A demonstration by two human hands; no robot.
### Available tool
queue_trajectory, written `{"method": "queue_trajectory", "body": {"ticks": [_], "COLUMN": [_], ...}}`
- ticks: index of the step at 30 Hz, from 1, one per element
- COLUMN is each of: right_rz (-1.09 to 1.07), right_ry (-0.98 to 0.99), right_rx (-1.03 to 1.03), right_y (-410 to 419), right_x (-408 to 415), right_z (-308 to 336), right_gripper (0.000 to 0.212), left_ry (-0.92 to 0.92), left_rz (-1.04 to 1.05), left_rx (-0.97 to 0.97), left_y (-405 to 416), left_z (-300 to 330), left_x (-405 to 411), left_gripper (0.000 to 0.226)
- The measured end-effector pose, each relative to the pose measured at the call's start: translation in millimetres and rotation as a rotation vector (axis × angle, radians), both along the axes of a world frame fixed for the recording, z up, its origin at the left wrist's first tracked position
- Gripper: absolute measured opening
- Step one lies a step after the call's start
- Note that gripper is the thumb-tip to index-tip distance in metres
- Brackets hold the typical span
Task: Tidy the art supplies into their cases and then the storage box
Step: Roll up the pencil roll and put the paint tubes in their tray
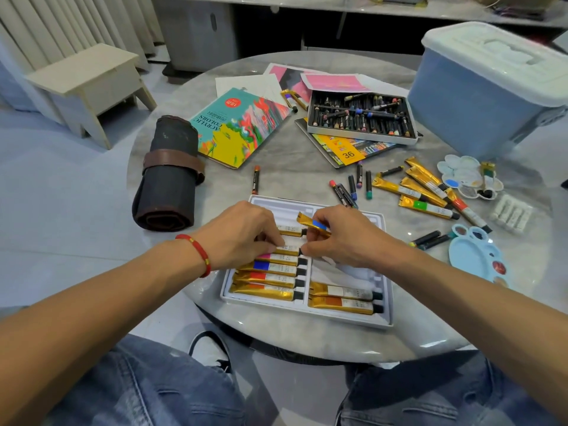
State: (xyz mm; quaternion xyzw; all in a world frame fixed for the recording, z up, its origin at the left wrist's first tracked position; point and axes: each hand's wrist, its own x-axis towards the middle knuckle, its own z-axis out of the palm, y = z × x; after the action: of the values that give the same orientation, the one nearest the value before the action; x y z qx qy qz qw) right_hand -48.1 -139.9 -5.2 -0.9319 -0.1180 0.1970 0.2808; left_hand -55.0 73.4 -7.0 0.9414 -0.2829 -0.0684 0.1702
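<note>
On the round grey marble tabletop (276, 186), near its front edge, lies the white plastic paint tray (344, 318) with gold paint tubes in its slots. Both hands are over the middle of this tray, close together. The left hand (242, 235), with a red cord bracelet (199, 255) on the wrist, presses its curled fingertips on the gold tube in the left column (289, 250). The right hand (341, 238) pinches the cap end of the same tube, and it also holds a gold tube with a blue band (313, 223) between thumb and fingers, raised a little over the tray. To the right of the tray, well apart from the hands, loose gold tubes (424, 192) and dark crayons (353, 186) lie scattered. The blue storage box with a white lid (479, 96) stands at the far right.
</note>
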Motion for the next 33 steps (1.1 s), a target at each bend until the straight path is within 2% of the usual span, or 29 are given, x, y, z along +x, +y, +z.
{"method": "queue_trajectory", "body": {"ticks": [3, 4, 6, 8, 10, 13, 18, 22, 25, 29, 33], "right_rz": [0.132, 0.177, 0.239, 0.267, 0.204, 0.14, 0.124, 0.111, 0.145, 0.308, 0.422], "right_ry": [-0.123, -0.155, -0.165, -0.134, -0.105, -0.202, -0.221, -0.238, -0.311, -0.477, -0.504], "right_rx": [-0.084, -0.088, -0.051, 0.023, 0.09, 0.029, 0.047, 0.075, 0.017, -0.159, -0.28], "right_y": [0, -1, 0, 2, 1, -5, -11, -8, -7, -1, 6], "right_x": [-1, -2, -5, -8, -7, -2, 1, 0, -1, -6, -15], "right_z": [9, 12, 16, 15, 11, 7, -1, -7, -8, -4, 3], "right_gripper": [0.011, 0.013, 0.014, 0.018, 0.022, 0.026, 0.006, 0.002, 0.004, 0.013, 0.024], "left_ry": [-0.185, -0.245, -0.285, -0.245, -0.23, -0.201, -0.166, -0.134, -0.11, -0.099, -0.1], "left_rz": [0.069, 0.044, -0.09, -0.143, -0.124, -0.08, -0.018, -0.017, -0.061, -0.141, -0.166], "left_rx": [-0.126, -0.187, -0.163, -0.06, -0.022, -0.032, 0.004, -0.002, 0.031, 0.133, 0.208], "left_y": [2, 2, -1, -6, -4, 7, 14, 17, 16, 15, 16], "left_z": [11, 14, 18, 15, 10, 7, -4, -5, -2, -4, -3], "left_x": [-2, -4, -7, -7, -4, 0, -3, 0, 3, 3, 2], "left_gripper": [0.026, 0.029, 0.039, 0.041, 0.032, 0.02, 0.016, 0.015, 0.019, 0.022, 0.028]}}
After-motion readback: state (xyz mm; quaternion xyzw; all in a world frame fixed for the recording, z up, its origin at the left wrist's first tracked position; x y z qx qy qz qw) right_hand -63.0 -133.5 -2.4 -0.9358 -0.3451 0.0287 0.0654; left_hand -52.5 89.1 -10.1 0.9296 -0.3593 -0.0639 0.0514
